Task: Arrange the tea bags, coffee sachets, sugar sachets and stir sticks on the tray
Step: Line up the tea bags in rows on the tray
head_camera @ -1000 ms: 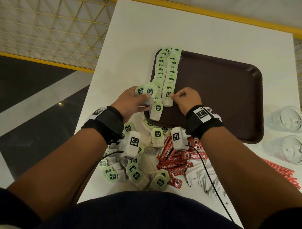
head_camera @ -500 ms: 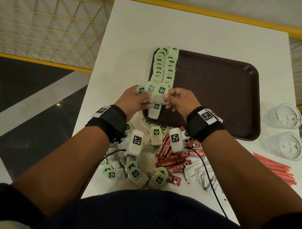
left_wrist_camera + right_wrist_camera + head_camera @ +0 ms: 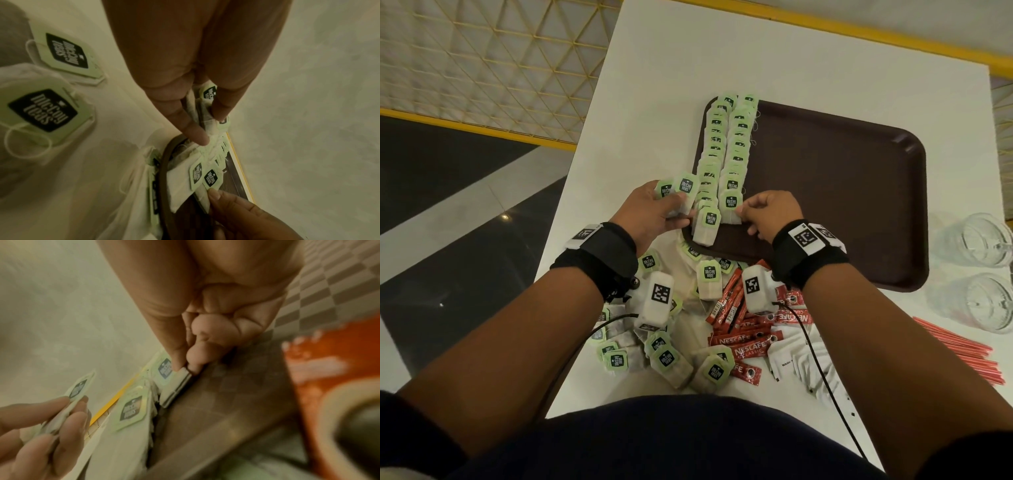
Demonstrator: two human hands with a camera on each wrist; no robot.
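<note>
A dark brown tray [image 3: 842,192] lies on the white table, with two rows of green-tagged tea bags [image 3: 726,147] down its left side. My left hand [image 3: 654,212] grips two tea bags [image 3: 678,188] just left of the tray's near corner. My right hand [image 3: 763,214] pinches one tea bag [image 3: 731,205] at the near end of the right row; thumb and forefinger [image 3: 179,363] squeeze its edge. Loose tea bags [image 3: 664,356], red coffee sachets [image 3: 746,339], white sugar sachets [image 3: 801,363] and red stir sticks [image 3: 959,349] lie on the table near me.
Two clear glasses [image 3: 983,246] stand right of the tray. The table's left edge [image 3: 585,137] drops to a dark floor. A yellow rail [image 3: 859,31] runs along the far side. The tray's middle and right are bare.
My right hand took a tea bag from the left hand's bunch and brought it down onto the near end of the right row. The left hand stayed in place, holding fewer bags.
</note>
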